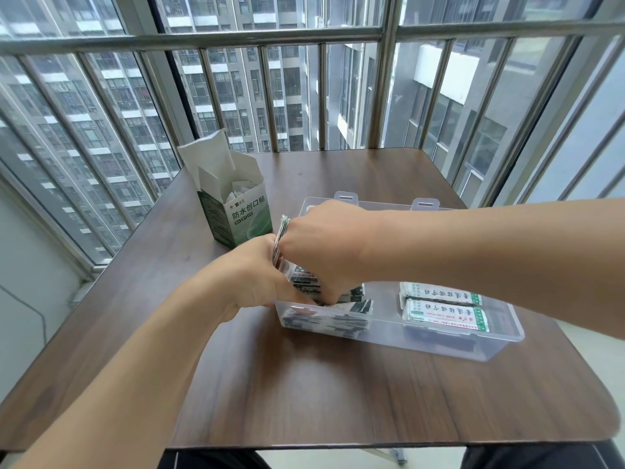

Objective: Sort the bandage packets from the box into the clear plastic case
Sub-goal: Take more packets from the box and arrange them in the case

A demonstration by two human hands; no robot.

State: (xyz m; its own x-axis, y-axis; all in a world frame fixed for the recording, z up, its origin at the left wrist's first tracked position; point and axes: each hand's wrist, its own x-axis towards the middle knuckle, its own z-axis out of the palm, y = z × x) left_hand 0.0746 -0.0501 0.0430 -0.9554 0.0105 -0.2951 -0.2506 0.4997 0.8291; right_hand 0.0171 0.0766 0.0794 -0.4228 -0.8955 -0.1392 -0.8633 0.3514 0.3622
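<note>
Pinched between left hand (250, 275) and right hand (324, 245) — thin green-and-white packets (280, 240), stacked on edge, long axis upright, over case (439, 336)'s left end.

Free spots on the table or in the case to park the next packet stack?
Bare: table in front of the clear case; strip behind it toward the window; case middle, between dark packets and white packets. Crowded: case's left end, both left hand and right hand there, beside the box.

open green box (248, 216), packets (326, 321) in clear case (439, 340)
</note>
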